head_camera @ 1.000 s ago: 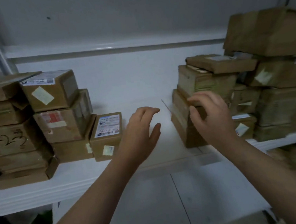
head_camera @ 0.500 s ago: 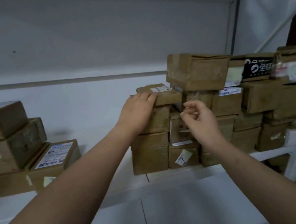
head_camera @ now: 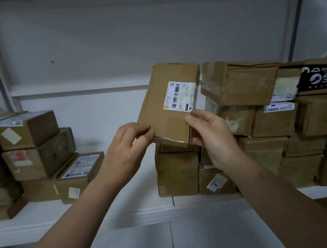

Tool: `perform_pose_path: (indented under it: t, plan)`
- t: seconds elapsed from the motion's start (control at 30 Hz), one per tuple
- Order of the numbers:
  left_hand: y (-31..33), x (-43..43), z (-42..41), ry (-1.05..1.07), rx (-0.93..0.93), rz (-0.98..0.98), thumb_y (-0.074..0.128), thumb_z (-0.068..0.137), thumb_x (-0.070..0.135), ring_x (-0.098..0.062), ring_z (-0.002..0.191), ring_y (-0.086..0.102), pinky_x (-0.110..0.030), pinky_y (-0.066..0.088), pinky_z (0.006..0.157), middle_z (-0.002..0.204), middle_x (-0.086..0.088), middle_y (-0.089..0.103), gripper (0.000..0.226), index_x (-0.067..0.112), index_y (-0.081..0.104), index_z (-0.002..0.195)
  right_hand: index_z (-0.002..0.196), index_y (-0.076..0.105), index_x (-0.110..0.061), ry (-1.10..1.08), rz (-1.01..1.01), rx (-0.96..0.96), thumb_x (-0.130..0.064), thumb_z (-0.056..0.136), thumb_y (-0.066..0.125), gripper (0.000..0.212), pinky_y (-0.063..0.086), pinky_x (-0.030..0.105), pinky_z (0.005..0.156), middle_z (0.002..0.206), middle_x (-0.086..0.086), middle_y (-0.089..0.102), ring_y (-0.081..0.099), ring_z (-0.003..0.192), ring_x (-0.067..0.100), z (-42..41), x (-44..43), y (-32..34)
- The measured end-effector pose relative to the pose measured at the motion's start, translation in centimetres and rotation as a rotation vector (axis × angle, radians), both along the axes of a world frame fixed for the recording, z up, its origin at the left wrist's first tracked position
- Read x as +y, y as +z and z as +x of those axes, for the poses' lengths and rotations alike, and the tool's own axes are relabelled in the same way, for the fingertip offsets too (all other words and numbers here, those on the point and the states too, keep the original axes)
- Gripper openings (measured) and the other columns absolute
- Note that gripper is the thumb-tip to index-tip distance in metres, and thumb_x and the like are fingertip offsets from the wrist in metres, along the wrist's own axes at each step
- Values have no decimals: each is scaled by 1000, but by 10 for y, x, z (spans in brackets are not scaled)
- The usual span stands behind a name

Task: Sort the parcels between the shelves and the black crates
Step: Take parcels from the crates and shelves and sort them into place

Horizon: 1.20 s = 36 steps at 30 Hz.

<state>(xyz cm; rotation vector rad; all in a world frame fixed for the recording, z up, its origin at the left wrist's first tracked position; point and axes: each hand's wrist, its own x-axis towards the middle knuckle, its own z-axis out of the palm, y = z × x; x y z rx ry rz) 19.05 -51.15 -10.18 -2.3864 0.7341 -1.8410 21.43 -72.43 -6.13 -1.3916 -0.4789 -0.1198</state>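
The person holds a flat brown parcel (head_camera: 169,107) up in front of the shelf (head_camera: 87,217), with both hands on its lower end. The parcel stands nearly upright and leans a little to the right. It is clear of the shelf board and in front of the right-hand stack of boxes (head_camera: 264,144). Its upper right edge sits just beside a large taped box (head_camera: 240,84) on top of that stack; from here I cannot tell whether the two touch. The broad face is turned toward the person, with a white barcode label (head_camera: 180,97) in its upper right part.

The left hand (head_camera: 125,153) has a narrow grip, with thumb and curled fingers pinching the lower left corner of the parcel. The right hand (head_camera: 213,137) takes the lower right edge. Its thumb lies on the front face just under the label, and its other fingers wrap behind the side, out of sight. Both grips are closed on the cardboard.

To the left, well apart from the held parcel, a second stack of boxes (head_camera: 31,148) sits on the same shelf. A low box (head_camera: 79,176) with a printed label on top lies just beside it at the front.
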Motion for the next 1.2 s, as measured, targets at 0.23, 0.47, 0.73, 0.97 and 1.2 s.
perform_pose_path:
  t: [0.23,0.47,0.73,0.97,1.2]
  plan:
    - [-3,10,-24,-5,468,-475,55,68,77,-28,140,18,-38,24,109,153,-7,12,79,33,36,130,120,46,-14,203,138,81,-4,87,64,40,58,31,65,108,3,70,71,90,15,-8,63,-10]
    - [21,37,-31,-356,441,-1350,75,79,31,-12,122,46,-25,43,98,141,-3,31,82,28,22,142,116,44,-21,341,155,20,7,87,60,44,58,32,76,113,7,67,70,96,17,-10,107,-26]
    - [33,96,-31,-521,430,-1273,48,99,23,4,94,63,-18,53,78,121,10,52,52,31,29,147,135,35,-25,-52,332,-169,-23,84,62,58,56,38,86,114,11,63,66,99,24,-6,109,-18]
    - [31,120,-30,-558,460,-1180,47,100,20,-7,121,52,-31,46,102,135,11,45,55,31,24,148,113,55,-21,-172,195,-346,-4,96,51,25,54,32,89,105,-1,62,64,100,12,-2,122,-25]
    - [29,134,-33,-479,487,-1052,47,97,35,11,122,42,-5,40,91,149,7,25,60,33,18,150,111,59,-16,-327,142,-413,0,95,51,24,53,18,83,117,8,58,60,91,-7,-7,137,-28]
